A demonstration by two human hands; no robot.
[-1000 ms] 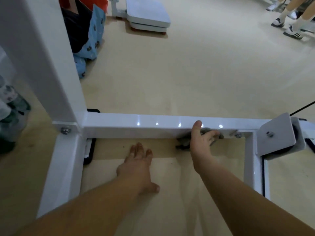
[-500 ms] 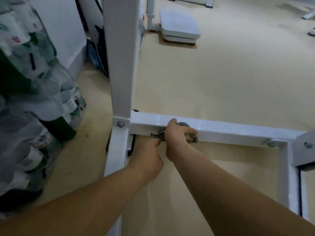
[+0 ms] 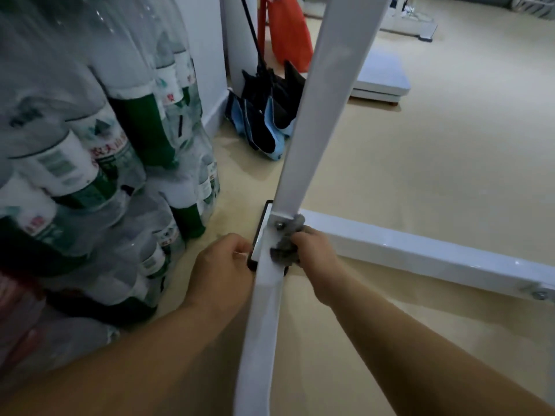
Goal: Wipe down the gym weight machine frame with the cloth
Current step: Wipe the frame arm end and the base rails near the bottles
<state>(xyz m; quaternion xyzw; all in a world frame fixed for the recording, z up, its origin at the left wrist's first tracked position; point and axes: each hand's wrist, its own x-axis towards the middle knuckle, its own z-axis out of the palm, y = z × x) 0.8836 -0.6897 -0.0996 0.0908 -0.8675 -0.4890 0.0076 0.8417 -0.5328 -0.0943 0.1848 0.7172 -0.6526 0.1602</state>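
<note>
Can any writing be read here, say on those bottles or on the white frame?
Red Chinese characters on the bottle labels: too blurred to read.
Grey small print on a white label: too small to read.
On the frame and the cloth: no writing shows.
</note>
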